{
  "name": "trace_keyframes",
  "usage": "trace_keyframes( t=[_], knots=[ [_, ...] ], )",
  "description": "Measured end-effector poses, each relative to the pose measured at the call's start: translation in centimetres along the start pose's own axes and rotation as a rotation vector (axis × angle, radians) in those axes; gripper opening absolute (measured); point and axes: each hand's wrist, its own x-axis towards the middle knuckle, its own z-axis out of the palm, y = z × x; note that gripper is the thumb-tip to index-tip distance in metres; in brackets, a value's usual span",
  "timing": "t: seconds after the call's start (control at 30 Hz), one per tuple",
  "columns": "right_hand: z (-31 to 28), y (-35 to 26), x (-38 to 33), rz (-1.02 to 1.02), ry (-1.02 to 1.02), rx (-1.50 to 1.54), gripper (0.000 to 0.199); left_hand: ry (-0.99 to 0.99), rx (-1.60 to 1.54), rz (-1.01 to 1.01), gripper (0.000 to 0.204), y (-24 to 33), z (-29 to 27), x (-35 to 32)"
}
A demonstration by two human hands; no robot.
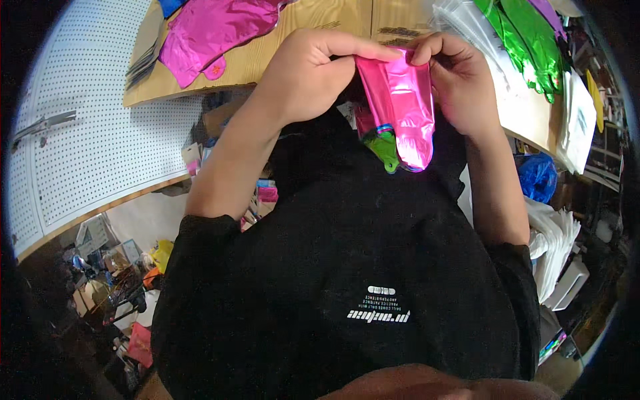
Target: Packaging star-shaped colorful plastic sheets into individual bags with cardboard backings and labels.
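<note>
A shiny pink foil balloon, flat and folded into a strip, hangs between my hands in front of my black shirt. At its top edge, my left hand is closed on it, with the index finger stretched along the foil. Beside that finger, my right hand pinches the same edge between thumb and bent fingers. The strip's rounded lower end hangs free. A small green foil piece with a blue edge shows behind the lower left of the strip; I cannot tell whether it is joined on.
On the wooden table ahead lies another pink foil balloon at the left. Green foil balloons and clear plastic sleeves lie at the right. A white pegboard stands left. White bags and a blue bag hang right.
</note>
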Motion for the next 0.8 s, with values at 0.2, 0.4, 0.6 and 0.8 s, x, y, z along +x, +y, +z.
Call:
trace_keyframes(
  t=[0.2,0.4,0.6,0.8],
  knots=[
    [0.5,-0.9,-0.2,0.01,0.024,-0.018,0.02,-0.053,0.329,0.155,0.037,-0.1,-1.4,-0.6],
    [0.7,-0.2,0.0,-0.169,0.086,-0.091,0.023,0.078,-0.073,0.106,0.037,-0.8,-0.9,-0.6],
    [0.6,-0.7,-0.1,-0.147,0.102,-0.139,0.022,0.008,-0.199,-0.086,0.032,-1.7,0.3,0.0],
    [-0.9,0.4,0.4,-0.214,0.009,-0.222,0.021,0.033,-0.168,-0.23,0.018,-1.7,1.0,0.3]
  ],
)
